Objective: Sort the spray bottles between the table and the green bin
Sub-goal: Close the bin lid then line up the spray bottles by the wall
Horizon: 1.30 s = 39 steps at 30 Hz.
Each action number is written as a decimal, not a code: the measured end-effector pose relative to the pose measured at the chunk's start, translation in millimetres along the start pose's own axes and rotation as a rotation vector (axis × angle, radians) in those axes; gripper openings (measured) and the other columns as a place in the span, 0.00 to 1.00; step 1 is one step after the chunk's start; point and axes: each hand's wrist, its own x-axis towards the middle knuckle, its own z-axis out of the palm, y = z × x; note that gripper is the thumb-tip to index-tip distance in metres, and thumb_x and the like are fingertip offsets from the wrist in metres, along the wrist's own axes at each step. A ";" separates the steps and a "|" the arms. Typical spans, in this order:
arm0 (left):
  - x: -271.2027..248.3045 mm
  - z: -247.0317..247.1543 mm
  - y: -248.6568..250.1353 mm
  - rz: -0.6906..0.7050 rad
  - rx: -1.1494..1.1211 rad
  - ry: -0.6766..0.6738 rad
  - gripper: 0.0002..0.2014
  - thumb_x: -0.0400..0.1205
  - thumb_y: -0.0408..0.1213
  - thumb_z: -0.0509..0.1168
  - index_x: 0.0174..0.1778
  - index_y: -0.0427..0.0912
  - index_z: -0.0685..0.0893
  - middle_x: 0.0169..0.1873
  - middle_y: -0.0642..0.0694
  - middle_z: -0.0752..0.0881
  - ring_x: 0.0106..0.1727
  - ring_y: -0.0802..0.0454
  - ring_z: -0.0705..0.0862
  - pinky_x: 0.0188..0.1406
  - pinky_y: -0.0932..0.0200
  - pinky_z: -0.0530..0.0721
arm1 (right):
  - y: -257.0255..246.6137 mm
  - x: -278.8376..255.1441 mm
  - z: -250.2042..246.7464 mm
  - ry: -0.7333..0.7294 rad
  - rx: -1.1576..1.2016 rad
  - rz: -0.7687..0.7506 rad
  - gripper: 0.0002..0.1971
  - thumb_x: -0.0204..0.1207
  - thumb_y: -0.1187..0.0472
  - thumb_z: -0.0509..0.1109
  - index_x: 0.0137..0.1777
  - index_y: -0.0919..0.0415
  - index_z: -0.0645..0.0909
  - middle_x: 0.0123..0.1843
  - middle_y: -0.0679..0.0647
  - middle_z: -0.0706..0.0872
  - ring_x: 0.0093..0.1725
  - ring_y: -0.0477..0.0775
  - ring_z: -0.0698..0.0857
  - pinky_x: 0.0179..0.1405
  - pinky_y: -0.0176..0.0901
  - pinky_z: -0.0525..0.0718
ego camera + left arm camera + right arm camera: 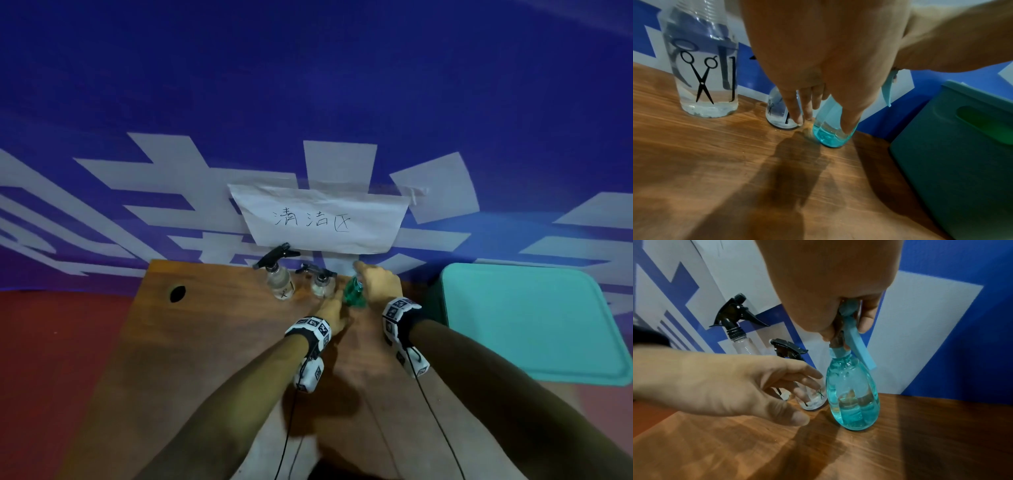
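Note:
A teal spray bottle (352, 295) (853, 399) stands upright on the wooden table (205, 342) near the back edge. My right hand (376, 281) (846, 331) grips its light-blue spray head from above. My left hand (334, 310) (807, 396) reaches in low beside the bottle's base, fingers spread and relaxed, holding nothing; its thumb stays a little apart from the bottle. A small clear spray bottle (322, 286) (813, 402) with a black trigger stands just left of the teal one, behind my left fingers. A taller clear bottle (279, 279) (705, 73) stands further left.
The green bin (531, 325) (951, 154) sits off the table's right edge with its lid shut. A paper sign (318, 219) hangs on the blue wall behind the bottles. The table has a cable hole (177, 293) at the back left.

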 end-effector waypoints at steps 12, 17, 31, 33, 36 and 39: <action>34.9 3.6 22.1 -0.020 -0.014 0.060 0.30 0.77 0.29 0.76 0.73 0.40 0.72 0.59 0.50 0.78 0.58 0.52 0.80 0.53 0.62 0.85 | 17.0 18.7 6.7 -0.227 0.112 -0.027 0.15 0.79 0.55 0.70 0.64 0.52 0.76 0.56 0.57 0.87 0.54 0.63 0.86 0.49 0.52 0.84; 45.4 11.4 18.5 -0.010 -0.056 0.063 0.21 0.74 0.34 0.78 0.62 0.42 0.83 0.50 0.52 0.83 0.55 0.45 0.86 0.48 0.56 0.82 | 7.7 20.4 3.2 -0.296 -0.223 -0.113 0.26 0.74 0.57 0.76 0.70 0.57 0.71 0.57 0.56 0.87 0.57 0.61 0.87 0.56 0.51 0.79; 60.6 27.6 20.3 -0.184 -0.356 0.157 0.21 0.81 0.43 0.70 0.69 0.39 0.80 0.50 0.37 0.90 0.46 0.40 0.90 0.35 0.50 0.89 | 13.2 23.5 7.7 -0.187 -0.107 -0.090 0.23 0.84 0.55 0.67 0.74 0.63 0.67 0.56 0.60 0.86 0.56 0.63 0.86 0.43 0.48 0.76; 64.4 28.4 13.1 -0.120 -0.186 0.203 0.25 0.75 0.42 0.74 0.66 0.51 0.75 0.58 0.40 0.88 0.55 0.39 0.89 0.46 0.44 0.91 | 14.0 21.5 8.0 -0.174 -0.091 -0.102 0.22 0.84 0.55 0.66 0.74 0.63 0.68 0.55 0.60 0.86 0.56 0.63 0.86 0.43 0.49 0.77; 69.7 36.5 -0.2 -0.090 -0.117 0.196 0.30 0.68 0.44 0.79 0.63 0.59 0.73 0.58 0.46 0.87 0.58 0.42 0.87 0.55 0.42 0.89 | 12.3 20.2 8.9 -0.162 -0.064 -0.081 0.21 0.82 0.58 0.68 0.71 0.62 0.69 0.54 0.60 0.86 0.55 0.64 0.86 0.45 0.50 0.78; 58.6 27.3 12.2 -0.081 -0.149 0.273 0.26 0.68 0.43 0.77 0.63 0.55 0.79 0.58 0.45 0.88 0.59 0.40 0.86 0.58 0.43 0.88 | 10.0 23.2 9.8 -0.169 -0.017 -0.036 0.18 0.82 0.57 0.69 0.67 0.63 0.71 0.52 0.60 0.87 0.54 0.64 0.87 0.42 0.51 0.78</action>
